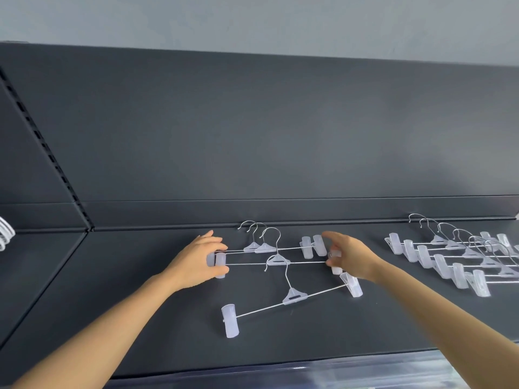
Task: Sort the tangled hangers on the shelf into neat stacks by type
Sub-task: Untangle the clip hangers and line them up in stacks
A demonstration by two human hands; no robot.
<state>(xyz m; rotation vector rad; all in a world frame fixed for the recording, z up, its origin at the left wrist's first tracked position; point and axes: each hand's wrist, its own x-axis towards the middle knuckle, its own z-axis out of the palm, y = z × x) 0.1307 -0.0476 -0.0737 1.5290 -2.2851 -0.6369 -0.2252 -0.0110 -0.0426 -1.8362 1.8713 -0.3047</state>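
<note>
- Step in hand, as I judge it: squaring up a small stack of clip hangers (276,254) that lies on the shelf (140,318) between the two hands, with the hooks pointing away from the person.
- The left hand (196,261) has its fingers and thumb curled round the clear clips at the stack's left end. The right hand (351,258) pinches a clip at the right end between thumb and fingertips.
- The stack is not yet neat. It holds about three hangers: two lie nearly one on the other, the third sits a little nearer the person, and the right-end clips are staggered.
- The next move probably calls for drawing both ends level so the bars and hooks line up. After that comes the loose clip hanger (292,297), which lies aslant just nearer the person than the hands. Its far clip is close under the right wrist (touching or not, I cannot tell).
- Each hanger has a thin metal bar, a wire hook, a small translucent plastic yoke at the middle and a frosted clip at each end. They look light, and the hooks seem likely to snag on the bars.
- Well to the right of the right hand lies a fanned row of clip hangers (449,256) of the same type, overlapping one another. Far to the left of the left hand, white hangers (5,234) of another kind show at the frame's edge.
</note>
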